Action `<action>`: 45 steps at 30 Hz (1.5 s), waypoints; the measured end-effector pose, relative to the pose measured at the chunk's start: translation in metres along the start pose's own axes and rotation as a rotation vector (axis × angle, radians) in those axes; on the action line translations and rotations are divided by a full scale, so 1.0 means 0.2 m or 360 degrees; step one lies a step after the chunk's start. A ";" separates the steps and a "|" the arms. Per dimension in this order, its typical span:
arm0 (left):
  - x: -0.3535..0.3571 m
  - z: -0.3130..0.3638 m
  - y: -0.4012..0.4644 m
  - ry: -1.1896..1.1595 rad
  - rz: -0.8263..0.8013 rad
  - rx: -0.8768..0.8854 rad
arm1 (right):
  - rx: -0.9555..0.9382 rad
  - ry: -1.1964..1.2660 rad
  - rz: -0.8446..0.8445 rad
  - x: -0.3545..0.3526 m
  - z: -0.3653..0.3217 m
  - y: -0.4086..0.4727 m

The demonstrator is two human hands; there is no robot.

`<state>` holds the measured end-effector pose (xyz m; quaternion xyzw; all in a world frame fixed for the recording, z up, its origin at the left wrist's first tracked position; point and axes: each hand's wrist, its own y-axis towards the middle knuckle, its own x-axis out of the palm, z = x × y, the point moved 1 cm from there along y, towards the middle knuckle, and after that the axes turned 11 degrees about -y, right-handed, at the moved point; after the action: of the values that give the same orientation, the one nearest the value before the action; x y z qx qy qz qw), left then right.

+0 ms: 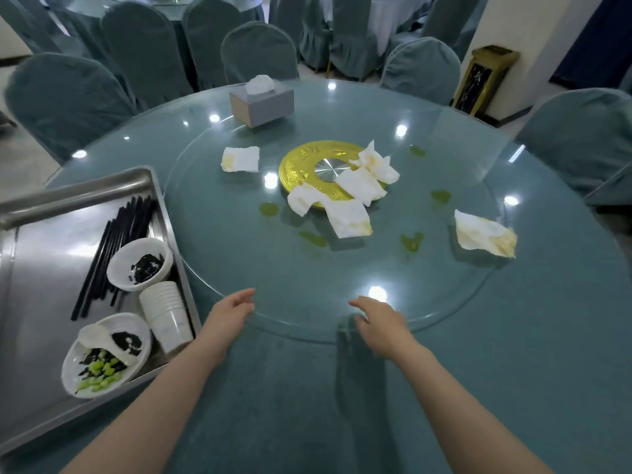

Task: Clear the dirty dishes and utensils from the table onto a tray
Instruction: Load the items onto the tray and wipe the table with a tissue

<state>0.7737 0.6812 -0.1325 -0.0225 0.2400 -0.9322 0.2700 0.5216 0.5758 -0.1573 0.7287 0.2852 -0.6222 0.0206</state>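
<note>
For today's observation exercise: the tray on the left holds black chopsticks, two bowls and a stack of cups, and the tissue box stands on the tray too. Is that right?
Not quite. The head view shows the tissue box standing on the far side of the table, not on the tray. The rest holds: the tray on the left carries the black chopsticks, two bowls and the stack of cups.

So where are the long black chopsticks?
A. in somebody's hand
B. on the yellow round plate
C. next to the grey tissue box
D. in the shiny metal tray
D: the long black chopsticks lie in the shiny metal tray, beside a white bowl; both hands are empty.
</note>
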 end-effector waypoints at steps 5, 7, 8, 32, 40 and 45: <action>0.13 0.04 0.23 0.0797 -0.0043 0.0234 | 0.0305 -0.0008 0.0380 -0.12 0.36 0.11; 0.19 0.05 0.29 0.0895 -0.0085 0.0281 | 0.0491 -0.0062 0.0438 -0.17 0.48 0.15; 0.22 0.06 0.32 0.0914 -0.0108 0.0307 | 0.0579 -0.0119 0.0412 -0.18 0.54 0.16; 0.55 0.48 1.24 0.1542 -0.0073 0.0601 | 0.0020 0.0028 0.0686 -0.58 0.26 1.06; 0.80 0.56 1.54 0.1689 -0.0093 0.0425 | -0.0009 0.0062 0.0519 -0.52 0.28 1.45; 0.84 0.61 1.65 0.1757 0.0052 0.0418 | 0.0094 -0.0187 0.0314 -0.47 0.26 1.61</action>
<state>0.8125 0.2982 -0.1912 0.5057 0.2279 -0.8234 0.1195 0.6103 0.2497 -0.1872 0.7159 0.1919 -0.6669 0.0770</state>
